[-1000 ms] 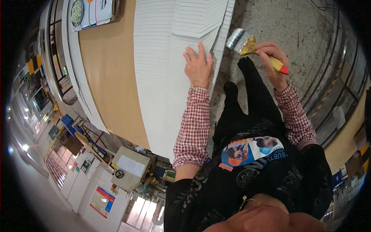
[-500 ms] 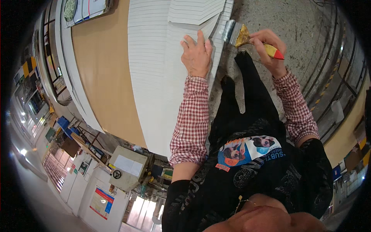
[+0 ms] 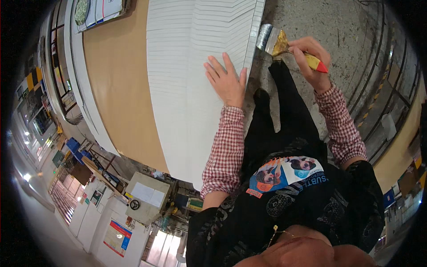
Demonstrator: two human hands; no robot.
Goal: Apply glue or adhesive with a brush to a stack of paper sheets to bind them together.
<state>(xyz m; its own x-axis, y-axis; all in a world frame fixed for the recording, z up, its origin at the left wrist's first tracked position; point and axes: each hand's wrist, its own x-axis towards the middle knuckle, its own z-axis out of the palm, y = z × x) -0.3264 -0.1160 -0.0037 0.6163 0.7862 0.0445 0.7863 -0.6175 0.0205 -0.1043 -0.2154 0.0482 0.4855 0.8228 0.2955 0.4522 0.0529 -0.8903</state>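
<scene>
My left hand (image 3: 227, 84) lies with spread fingers on a broad layer of white paper sheets (image 3: 173, 102), whose staggered edges form many fine lines. In my right hand (image 3: 313, 62) is a wide flat paintbrush (image 3: 280, 43) with a yellow handle and a red tip. My fingers wrap round its handle. The bristle end points left, beside the right edge of the sheets and above the floor. Whether the bristles touch the edge I cannot tell.
Brown board (image 3: 118, 89) shows on the tabletop left of the sheets. A tied bundle (image 3: 102, 13) sits at the far left. Beyond the table's near end stands a machine with a black handwheel (image 3: 134, 204). Concrete floor (image 3: 329, 22) lies to the right.
A folded-over flap of sheets at the far end now lies flat. My left hand has drawn slightly nearer and tilted leftward. The brush has barely moved.
</scene>
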